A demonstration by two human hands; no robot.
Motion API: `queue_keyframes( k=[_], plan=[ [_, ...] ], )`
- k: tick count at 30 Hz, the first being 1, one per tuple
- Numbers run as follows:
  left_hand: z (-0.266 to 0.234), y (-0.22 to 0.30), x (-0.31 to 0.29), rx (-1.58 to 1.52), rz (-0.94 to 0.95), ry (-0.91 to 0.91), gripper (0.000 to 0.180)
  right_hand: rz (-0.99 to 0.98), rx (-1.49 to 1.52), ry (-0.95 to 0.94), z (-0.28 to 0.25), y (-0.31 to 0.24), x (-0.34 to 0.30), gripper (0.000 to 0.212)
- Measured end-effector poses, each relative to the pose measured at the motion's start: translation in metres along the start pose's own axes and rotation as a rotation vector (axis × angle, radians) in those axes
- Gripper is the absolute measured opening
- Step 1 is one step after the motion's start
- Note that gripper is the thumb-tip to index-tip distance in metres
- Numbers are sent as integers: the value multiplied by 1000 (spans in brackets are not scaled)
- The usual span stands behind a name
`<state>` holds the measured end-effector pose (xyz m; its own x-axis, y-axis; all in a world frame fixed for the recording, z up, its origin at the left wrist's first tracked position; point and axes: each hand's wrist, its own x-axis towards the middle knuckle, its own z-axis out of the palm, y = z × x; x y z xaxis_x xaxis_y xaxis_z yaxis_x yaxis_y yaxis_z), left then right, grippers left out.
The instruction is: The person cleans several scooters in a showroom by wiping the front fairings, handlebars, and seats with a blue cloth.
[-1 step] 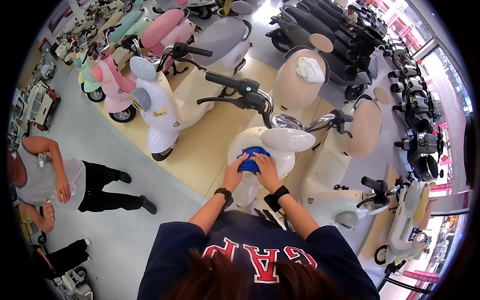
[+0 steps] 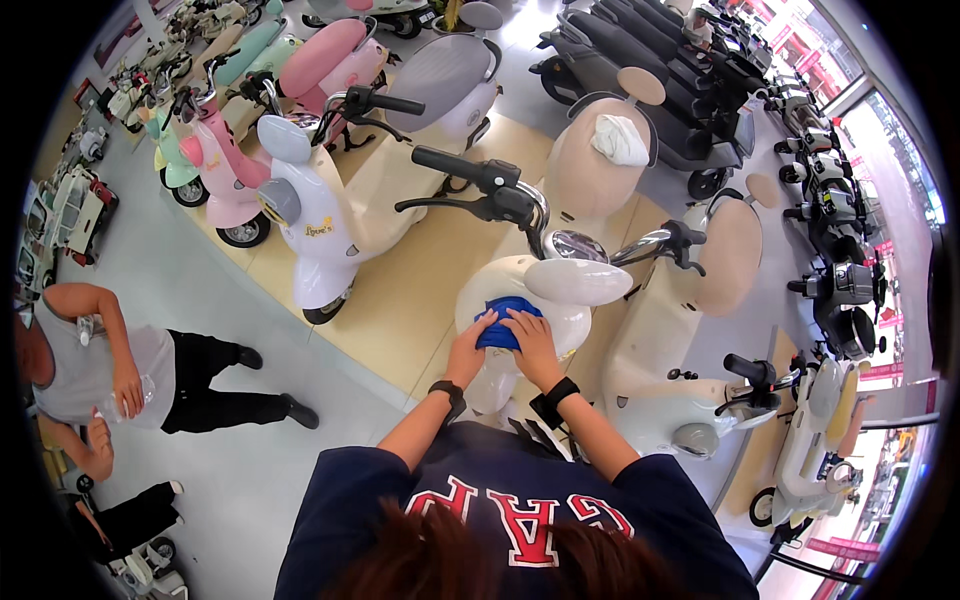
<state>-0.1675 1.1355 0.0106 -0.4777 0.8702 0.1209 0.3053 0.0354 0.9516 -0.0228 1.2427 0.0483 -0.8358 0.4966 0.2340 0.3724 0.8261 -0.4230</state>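
Observation:
Both my hands are on a folded blue cloth (image 2: pixel 508 318), pressed against the rounded front of a cream scooter (image 2: pixel 478 292). My left hand (image 2: pixel 470 346) holds the cloth's left side, with its fingertips at the edge. On the right side, the fingers of my right hand (image 2: pixel 531 338) lie bent over the cloth and keep it against the panel. Just above the hands is the scooter's pale oval mirror (image 2: pixel 577 282), with the handlebar grip (image 2: pixel 452 163) and brake lever beyond it.
A white cloth (image 2: pixel 620 140) lies on the scooter's beige seat (image 2: pixel 590 180). Close by stand a white scooter (image 2: pixel 322 225) on the left and another cream scooter (image 2: pixel 650 400) on the right. A person in a grey top (image 2: pixel 105 355) stands at the left. Dark scooters (image 2: pixel 640 80) line the back.
The person at the left has shifted slightly to the right and nearer. My hands stay on the blue cloth in almost the same place.

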Motion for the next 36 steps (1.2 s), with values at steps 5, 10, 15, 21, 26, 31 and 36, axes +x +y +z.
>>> queue_keyframes(
  k=[5, 10, 15, 21, 26, 31, 36],
  plan=[
    [-19, 4, 36, -41, -16, -106, 72, 120, -165, -114, 2, -4, 23, 55],
    [-36, -6, 107, 117, 221, 63, 61, 146, -30, -11, 13, -10, 78, 49],
    [-25, -54, 83, 86, 40, -240, 83, 108, -33, -33, 41, 7, 75, 49],
    [-3, -26, 52, 92, -15, -320, 77, 261, 247, -4, 5, 8, 33, 59],
    [12, 1, 69, 230, 231, -443, 74, 512, 467, 172, -17, 16, -1, 64],
    [47, 19, 60, 326, 440, -522, 66, 758, 538, 467, 12, 6, -57, 56],
    [98, 33, 69, 623, 601, -874, 52, 809, 514, 461, 14, 42, -97, 52]
  ],
)
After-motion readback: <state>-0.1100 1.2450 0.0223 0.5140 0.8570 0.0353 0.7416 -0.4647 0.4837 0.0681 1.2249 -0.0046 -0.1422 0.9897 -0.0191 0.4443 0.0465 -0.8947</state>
